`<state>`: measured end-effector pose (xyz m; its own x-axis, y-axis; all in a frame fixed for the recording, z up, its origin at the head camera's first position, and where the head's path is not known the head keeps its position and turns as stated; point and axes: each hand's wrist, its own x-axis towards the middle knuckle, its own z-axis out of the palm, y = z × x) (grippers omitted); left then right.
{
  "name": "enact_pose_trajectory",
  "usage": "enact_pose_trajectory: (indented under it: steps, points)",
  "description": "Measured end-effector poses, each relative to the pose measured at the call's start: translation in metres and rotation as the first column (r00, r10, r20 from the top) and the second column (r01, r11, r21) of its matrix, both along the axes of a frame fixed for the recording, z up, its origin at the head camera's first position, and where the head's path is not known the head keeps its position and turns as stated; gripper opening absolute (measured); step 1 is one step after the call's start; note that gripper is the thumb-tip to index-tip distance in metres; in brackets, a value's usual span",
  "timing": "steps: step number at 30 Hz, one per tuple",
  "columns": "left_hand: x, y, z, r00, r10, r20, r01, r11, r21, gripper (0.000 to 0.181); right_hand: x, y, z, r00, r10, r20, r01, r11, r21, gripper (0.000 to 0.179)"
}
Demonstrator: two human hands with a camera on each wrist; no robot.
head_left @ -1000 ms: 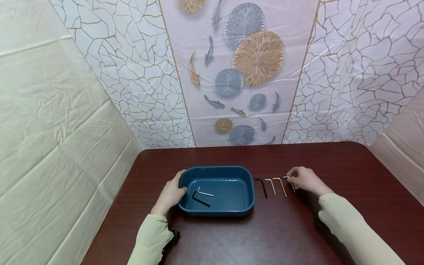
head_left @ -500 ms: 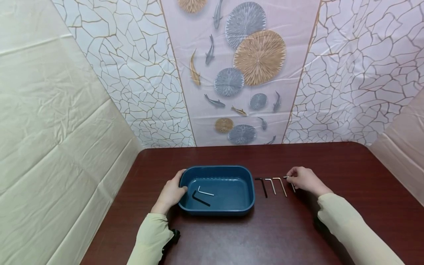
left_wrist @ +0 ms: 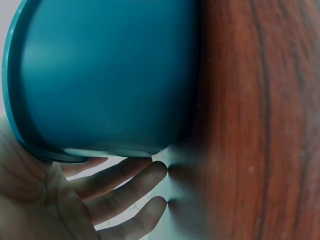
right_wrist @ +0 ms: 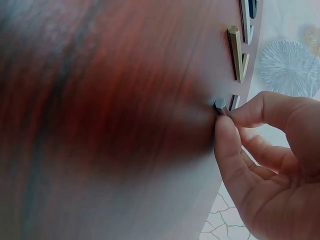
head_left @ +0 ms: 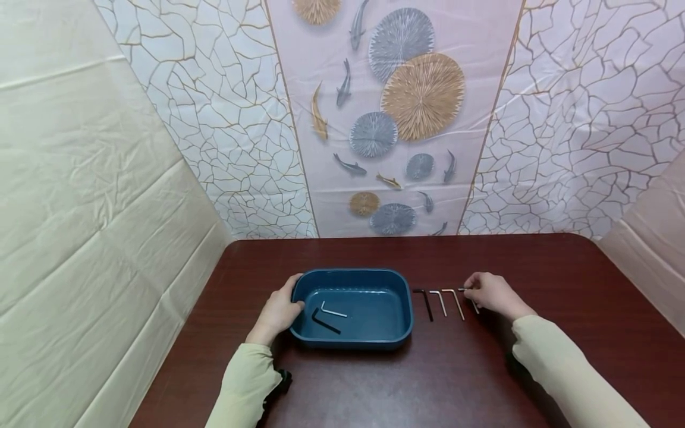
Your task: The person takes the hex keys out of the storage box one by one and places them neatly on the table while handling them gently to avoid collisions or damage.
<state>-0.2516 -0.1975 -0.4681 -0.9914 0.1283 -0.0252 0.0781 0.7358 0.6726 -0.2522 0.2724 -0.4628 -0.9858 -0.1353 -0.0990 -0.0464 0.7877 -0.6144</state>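
Observation:
A blue rectangular tray (head_left: pixel 351 343) stands on the table, with a silver hex key (head_left: pixel 334 312) and a black hex key (head_left: pixel 326 324) lying inside. My left hand (head_left: pixel 278 309) grips the tray's left end, thumb at the rim; its fingers (left_wrist: pixel 127 192) show against the outer wall in the left wrist view. To the right of the tray, several hex keys lie in a row. At the row's right end, my right hand (head_left: pixel 495 292) pinches a silver hex key (right_wrist: pixel 220 105) between thumb and forefinger, covering part of it.
Between the tray and my right hand lie a black hex key (head_left: pixel 427 306), a silver hex key (head_left: pixel 441 303) and a gold hex key (head_left: pixel 457 305), set apart from each other. Patterned cloth hangs behind the dark red table (head_left: pixel 374 386).
The view has shifted slightly. Both hands, the tray and the hex keys hold their places.

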Motion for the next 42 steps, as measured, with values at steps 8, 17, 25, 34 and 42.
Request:
enact_pose_trajectory:
  steps: [8, 17, 25, 34, 42]
  points:
    - [0.0005, 0.0007, -0.0007, 1.000, 0.011, 0.022, -0.011, 1.000, 0.000, 0.063, -0.0007, 0.0006, -0.0011, 0.999, -0.005, 0.040, 0.005, 1.000, -0.013, 0.018]
    - [-0.0009, -0.0006, -0.0011, 1.000, 0.010, 0.008, -0.010, 1.000, -0.004, 0.063, -0.0026, 0.0020, -0.0042, 0.999, -0.005, 0.041, 0.007, 0.999, -0.038, 0.017]
    - [-0.0004, -0.0002, -0.0019, 1.000, 0.014, 0.005, -0.014, 1.000, -0.005, 0.064, -0.0026, 0.0031, -0.0058, 0.999, -0.001, 0.037, 0.003, 0.999, -0.045, 0.017]
    - [-0.0002, -0.0002, -0.0007, 1.000, 0.007, 0.000, -0.007, 1.000, -0.003, 0.064, -0.0008, 0.0024, -0.0043, 0.999, 0.002, 0.034, 0.000, 0.999, -0.047, 0.019]
    - [0.0000, -0.0004, -0.0027, 1.000, 0.006, -0.011, -0.006, 1.000, 0.006, 0.064, 0.0009, 0.0029, -0.0041, 1.000, 0.015, 0.016, -0.014, 0.998, -0.061, 0.018]
